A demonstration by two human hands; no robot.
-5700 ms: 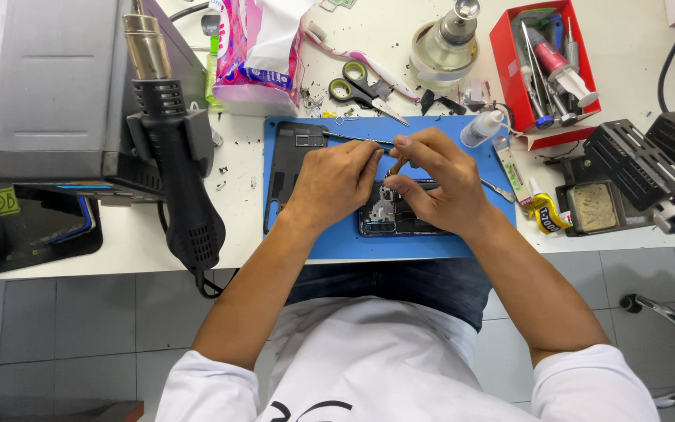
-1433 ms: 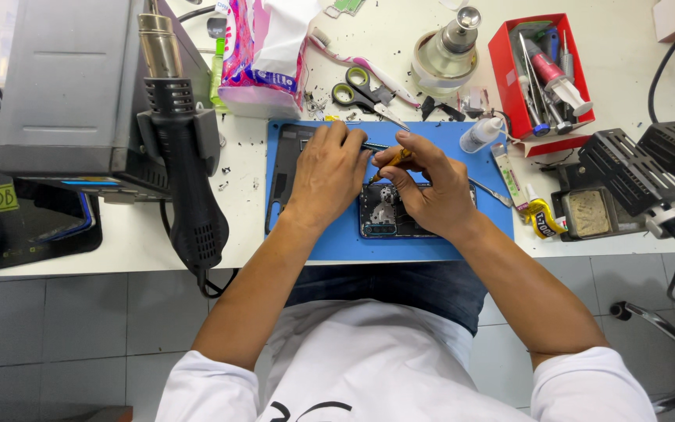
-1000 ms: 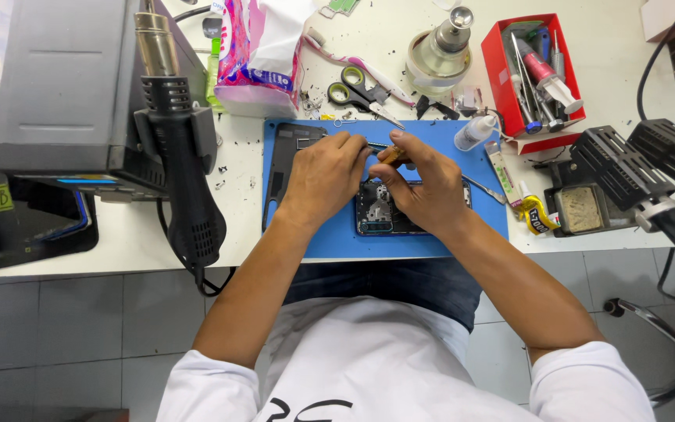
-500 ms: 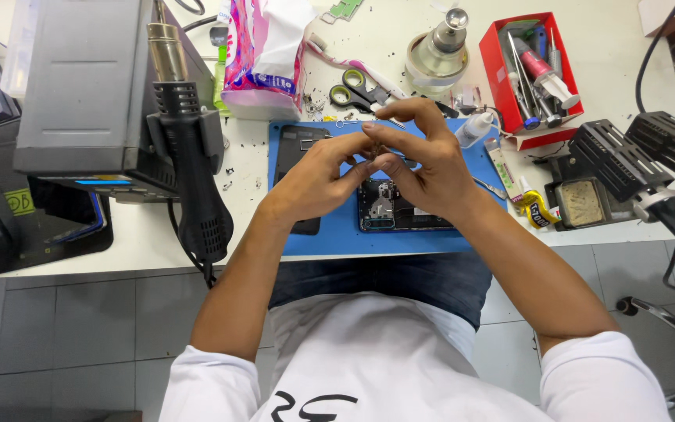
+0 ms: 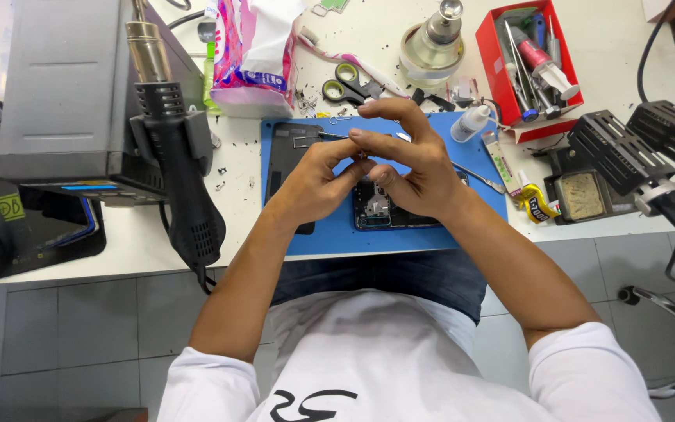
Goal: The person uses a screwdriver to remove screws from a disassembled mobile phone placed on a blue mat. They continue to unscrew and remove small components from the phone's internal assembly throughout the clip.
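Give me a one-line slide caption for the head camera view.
Left hand and right hand meet fingertip to fingertip above an opened dark phone on a blue rectangular work mat.

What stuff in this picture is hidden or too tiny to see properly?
- Head view: whatever the left hand and right hand pinch between their fingertips is too small to make out.
- The opened phone on the blue mat is mostly covered by the right hand.
- The grey station is cut off by the top edge.
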